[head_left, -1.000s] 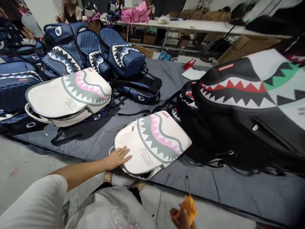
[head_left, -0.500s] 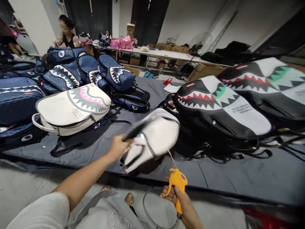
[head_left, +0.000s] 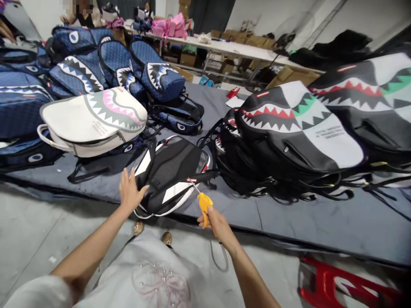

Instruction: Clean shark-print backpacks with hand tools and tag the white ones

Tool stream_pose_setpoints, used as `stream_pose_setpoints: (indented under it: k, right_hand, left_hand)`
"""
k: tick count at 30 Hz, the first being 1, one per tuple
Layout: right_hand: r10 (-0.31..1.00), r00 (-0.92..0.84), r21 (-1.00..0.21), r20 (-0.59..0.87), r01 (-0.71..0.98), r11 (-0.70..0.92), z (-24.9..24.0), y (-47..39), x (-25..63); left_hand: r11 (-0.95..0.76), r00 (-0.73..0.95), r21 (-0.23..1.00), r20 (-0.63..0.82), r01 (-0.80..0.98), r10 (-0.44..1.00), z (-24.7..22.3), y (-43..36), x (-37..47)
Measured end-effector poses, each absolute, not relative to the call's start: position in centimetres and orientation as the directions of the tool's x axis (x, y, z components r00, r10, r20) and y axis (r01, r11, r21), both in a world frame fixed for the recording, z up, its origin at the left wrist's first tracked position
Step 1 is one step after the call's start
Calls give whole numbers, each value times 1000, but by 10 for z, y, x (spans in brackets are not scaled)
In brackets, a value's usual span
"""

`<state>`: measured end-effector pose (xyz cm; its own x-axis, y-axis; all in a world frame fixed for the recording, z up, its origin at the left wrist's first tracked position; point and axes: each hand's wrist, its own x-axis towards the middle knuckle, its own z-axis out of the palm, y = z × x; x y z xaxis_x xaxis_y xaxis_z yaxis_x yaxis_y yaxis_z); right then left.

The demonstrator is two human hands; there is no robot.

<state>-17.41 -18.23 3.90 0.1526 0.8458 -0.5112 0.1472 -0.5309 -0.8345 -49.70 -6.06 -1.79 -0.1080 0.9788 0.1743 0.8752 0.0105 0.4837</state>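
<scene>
A black and white backpack (head_left: 168, 171) lies on the grey-covered table with its padded back and straps facing up. My left hand (head_left: 130, 190) is at its left edge, fingers spread; whether it touches the bag I cannot tell. In my right hand (head_left: 216, 222) is an orange air blow gun (head_left: 205, 203), its thin metal nozzle pointing at the bag's right side near a small red label. A hose hangs below that hand. To the left rests a cream backpack (head_left: 93, 115) with a pink and grey shark mouth.
Blue shark backpacks (head_left: 80, 72) are piled at the left. Large black and white backpacks (head_left: 298, 124) stand at the right, straps trailing on the table (head_left: 231, 218). Behind is a white table (head_left: 231, 47) with pink bags (head_left: 170, 26). A person (head_left: 81, 15) is at the back left.
The backpack has been turned from its white side to its strap side and now lies flat. My left hand has let go of it. The blow gun has moved up and left.
</scene>
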Motion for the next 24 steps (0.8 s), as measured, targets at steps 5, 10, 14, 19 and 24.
stream_pose_setpoints:
  k: [5,10,14,19,24]
  right_hand:
    - [897,-61,-851,-437,352,-390,74,-148,-167]
    - [936,45,-582,-350,772,-255,87,-76,-142]
    - [906,161,-248,-392,930,-272,85,-15,-144]
    - [836,23,-157,-549,979,-130,75,-10,-168]
    - [856,103,7,-507,993,-116,88,-10,-153]
  left_hand:
    - [153,-150,464,-43,873,988,-21,-8,-454]
    - [56,20,650,-109,758,994,-23,-38,-488]
    - [245,268,873,-378,422,886,-22,-76,-514]
    - [106,72,587,-271,803,960,-24,-100,-479]
    - [-105,148,201,-215,974,965,-24,-106,-445]
